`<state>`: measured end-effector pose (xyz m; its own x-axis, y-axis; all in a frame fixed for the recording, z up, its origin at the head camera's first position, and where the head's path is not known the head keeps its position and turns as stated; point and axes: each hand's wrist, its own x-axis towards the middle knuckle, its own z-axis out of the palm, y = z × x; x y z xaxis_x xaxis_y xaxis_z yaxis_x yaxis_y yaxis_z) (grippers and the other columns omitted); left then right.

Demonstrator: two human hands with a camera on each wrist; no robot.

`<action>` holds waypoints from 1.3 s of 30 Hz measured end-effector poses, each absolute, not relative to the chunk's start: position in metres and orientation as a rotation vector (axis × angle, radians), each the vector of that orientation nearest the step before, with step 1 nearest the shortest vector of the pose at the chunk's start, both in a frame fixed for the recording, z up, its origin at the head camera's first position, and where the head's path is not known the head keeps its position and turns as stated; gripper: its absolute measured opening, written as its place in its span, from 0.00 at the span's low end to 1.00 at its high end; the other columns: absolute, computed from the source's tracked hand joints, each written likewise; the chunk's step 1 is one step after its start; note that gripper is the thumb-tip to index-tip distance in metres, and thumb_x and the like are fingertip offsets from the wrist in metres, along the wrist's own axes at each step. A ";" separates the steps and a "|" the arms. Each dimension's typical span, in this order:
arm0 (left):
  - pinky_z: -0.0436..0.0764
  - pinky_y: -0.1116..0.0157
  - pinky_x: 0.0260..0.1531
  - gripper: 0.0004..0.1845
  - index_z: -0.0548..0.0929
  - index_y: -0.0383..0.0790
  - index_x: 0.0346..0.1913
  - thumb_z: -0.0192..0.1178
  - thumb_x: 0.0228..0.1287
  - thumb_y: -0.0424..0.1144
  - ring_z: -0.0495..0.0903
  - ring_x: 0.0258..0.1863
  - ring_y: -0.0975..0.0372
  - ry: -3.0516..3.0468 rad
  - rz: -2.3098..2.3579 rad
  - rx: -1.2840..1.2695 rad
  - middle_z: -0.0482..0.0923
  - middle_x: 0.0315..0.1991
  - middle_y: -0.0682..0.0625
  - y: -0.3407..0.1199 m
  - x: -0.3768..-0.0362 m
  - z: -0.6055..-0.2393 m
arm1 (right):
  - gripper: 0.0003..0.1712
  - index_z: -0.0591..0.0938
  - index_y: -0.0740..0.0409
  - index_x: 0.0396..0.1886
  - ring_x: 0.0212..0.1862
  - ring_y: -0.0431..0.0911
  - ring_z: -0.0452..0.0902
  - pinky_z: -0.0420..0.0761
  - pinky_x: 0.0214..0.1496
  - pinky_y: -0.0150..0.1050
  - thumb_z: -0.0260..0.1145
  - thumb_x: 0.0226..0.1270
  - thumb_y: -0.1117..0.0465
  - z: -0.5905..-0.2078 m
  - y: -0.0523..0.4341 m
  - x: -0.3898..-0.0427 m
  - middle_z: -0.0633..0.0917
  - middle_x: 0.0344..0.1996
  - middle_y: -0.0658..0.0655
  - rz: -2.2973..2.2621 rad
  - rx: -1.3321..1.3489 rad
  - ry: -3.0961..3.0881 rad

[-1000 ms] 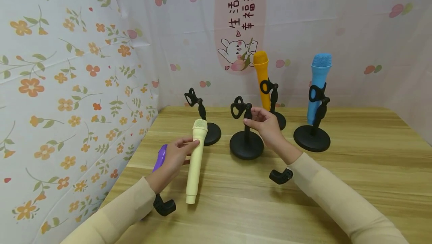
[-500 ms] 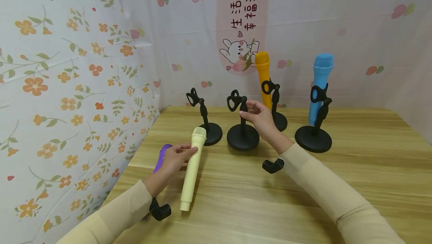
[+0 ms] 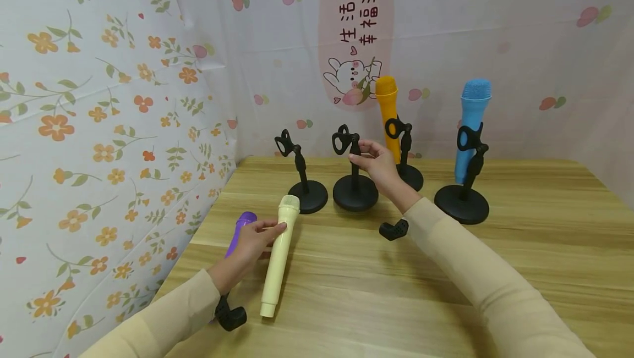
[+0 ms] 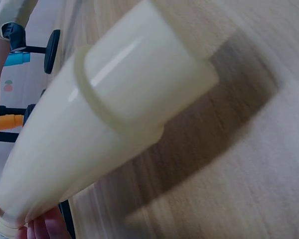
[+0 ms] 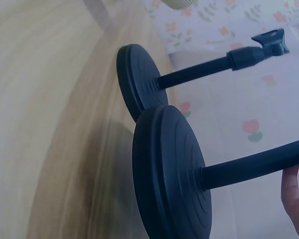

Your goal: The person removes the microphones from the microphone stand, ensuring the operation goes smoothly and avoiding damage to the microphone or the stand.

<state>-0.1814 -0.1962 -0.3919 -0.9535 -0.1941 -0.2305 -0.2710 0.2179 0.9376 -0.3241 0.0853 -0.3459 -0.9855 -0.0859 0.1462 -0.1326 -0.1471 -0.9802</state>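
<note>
My left hand grips a pale yellow microphone near its upper part, its head tilted toward the back. In the left wrist view the butt end of that microphone fills the middle, with its shadow on the wood. The right hand pinches the upper pole of a black microphone stand, whose clip holds nothing. Seen from the right wrist, the round base of this stand is close to the wood; I cannot tell whether it touches. A purple microphone lies partly hidden behind my left hand.
Left of the held stand is another black stand with a bare clip. Behind and to the right, an orange microphone and a blue microphone sit in stands. A patterned cloth hangs behind the wooden table.
My right hand has moved the stand away toward the back and slightly left. The left hand has come nearer and a little left with the pale yellow microphone.
</note>
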 end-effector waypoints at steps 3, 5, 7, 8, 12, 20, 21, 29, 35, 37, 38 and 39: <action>0.84 0.60 0.29 0.26 0.81 0.34 0.53 0.71 0.58 0.48 0.83 0.28 0.59 2.390 1.875 -0.469 0.82 0.39 0.45 -0.198 -0.179 -0.394 | 0.23 0.76 0.60 0.57 0.45 0.45 0.80 0.79 0.53 0.38 0.70 0.62 0.68 -0.346 0.084 -0.330 0.77 0.45 0.56 2.365 0.239 -2.006; 0.84 0.60 0.28 0.26 0.81 0.33 0.53 0.71 0.58 0.48 0.82 0.28 0.59 2.395 1.876 -0.470 0.82 0.39 0.45 -0.198 -0.178 -0.396 | 0.23 0.77 0.60 0.56 0.44 0.45 0.80 0.79 0.53 0.38 0.70 0.62 0.69 -0.346 0.083 -0.333 0.77 0.45 0.56 2.377 0.223 -1.993; 0.84 0.60 0.28 0.26 0.81 0.33 0.53 0.71 0.58 0.48 0.81 0.27 0.60 2.410 1.868 -0.471 0.82 0.38 0.45 -0.199 -0.177 -0.398 | 0.23 0.77 0.60 0.56 0.44 0.45 0.80 0.79 0.53 0.38 0.70 0.62 0.69 -0.346 0.082 -0.336 0.77 0.45 0.56 2.382 0.213 -1.989; 0.84 0.60 0.27 0.26 0.82 0.33 0.53 0.71 0.58 0.48 0.81 0.27 0.60 2.418 1.862 -0.468 0.82 0.38 0.45 -0.199 -0.177 -0.399 | 0.22 0.77 0.60 0.56 0.44 0.45 0.80 0.79 0.53 0.38 0.70 0.62 0.69 -0.345 0.082 -0.338 0.77 0.45 0.56 2.381 0.207 -1.992; 0.83 0.61 0.26 0.25 0.82 0.33 0.51 0.71 0.57 0.48 0.81 0.25 0.60 2.436 1.852 -0.455 0.82 0.35 0.46 -0.200 -0.177 -0.404 | 0.23 0.77 0.60 0.56 0.43 0.45 0.80 0.79 0.55 0.41 0.70 0.61 0.68 -0.345 0.081 -0.341 0.77 0.44 0.56 2.383 0.199 -1.995; 0.81 0.64 0.24 0.24 0.83 0.33 0.49 0.72 0.57 0.47 0.80 0.26 0.60 2.482 1.789 -0.458 0.81 0.34 0.47 -0.201 -0.176 -0.410 | 0.21 0.78 0.60 0.53 0.41 0.45 0.81 0.80 0.52 0.41 0.71 0.60 0.70 -0.350 0.078 -0.349 0.78 0.43 0.56 2.411 0.177 -1.959; 0.81 0.63 0.24 0.23 0.83 0.33 0.49 0.71 0.57 0.47 0.80 0.26 0.60 2.488 1.781 -0.456 0.81 0.33 0.46 -0.201 -0.176 -0.410 | 0.21 0.78 0.60 0.53 0.41 0.45 0.81 0.80 0.52 0.41 0.71 0.60 0.70 -0.351 0.077 -0.350 0.78 0.43 0.56 2.411 0.171 -1.960; 0.82 0.62 0.24 0.23 0.82 0.31 0.48 0.72 0.57 0.45 0.80 0.25 0.61 2.506 1.756 -0.454 0.81 0.31 0.46 -0.202 -0.174 -0.410 | 0.23 0.78 0.60 0.55 0.41 0.45 0.81 0.80 0.53 0.41 0.71 0.60 0.69 -0.355 0.074 -0.356 0.78 0.45 0.56 2.405 0.163 -1.965; 0.81 0.63 0.20 0.22 0.82 0.31 0.47 0.71 0.57 0.44 0.79 0.23 0.62 2.529 1.734 -0.453 0.80 0.27 0.47 -0.204 -0.174 -0.411 | 0.24 0.77 0.62 0.57 0.43 0.45 0.81 0.79 0.54 0.41 0.71 0.61 0.68 -0.357 0.070 -0.361 0.77 0.46 0.57 2.376 0.187 -2.003; 0.81 0.63 0.20 0.22 0.82 0.31 0.47 0.71 0.57 0.44 0.78 0.22 0.62 2.538 1.724 -0.456 0.79 0.26 0.47 -0.205 -0.174 -0.411 | 0.24 0.77 0.62 0.57 0.43 0.45 0.81 0.78 0.55 0.41 0.70 0.61 0.68 -0.358 0.068 -0.362 0.77 0.46 0.58 2.370 0.189 -2.008; 0.81 0.63 0.20 0.22 0.82 0.31 0.47 0.71 0.57 0.45 0.78 0.22 0.62 2.542 1.718 -0.456 0.79 0.26 0.47 -0.205 -0.174 -0.412 | 0.24 0.77 0.62 0.58 0.43 0.46 0.81 0.78 0.55 0.41 0.70 0.61 0.68 -0.358 0.068 -0.362 0.77 0.46 0.58 2.367 0.187 -2.010; 0.81 0.63 0.20 0.22 0.82 0.31 0.47 0.71 0.58 0.45 0.78 0.22 0.62 2.544 1.715 -0.454 0.79 0.26 0.47 -0.206 -0.174 -0.412 | 0.24 0.76 0.62 0.58 0.43 0.46 0.81 0.78 0.55 0.42 0.70 0.61 0.68 -0.358 0.067 -0.363 0.77 0.46 0.58 2.368 0.184 -2.009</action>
<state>-0.1742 -0.2056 -0.4118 -0.9563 -0.2181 -0.1947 -0.2623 0.3458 0.9009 -0.3629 0.0675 -0.3583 -0.9925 -0.0528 0.1103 -0.1002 -0.1657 -0.9811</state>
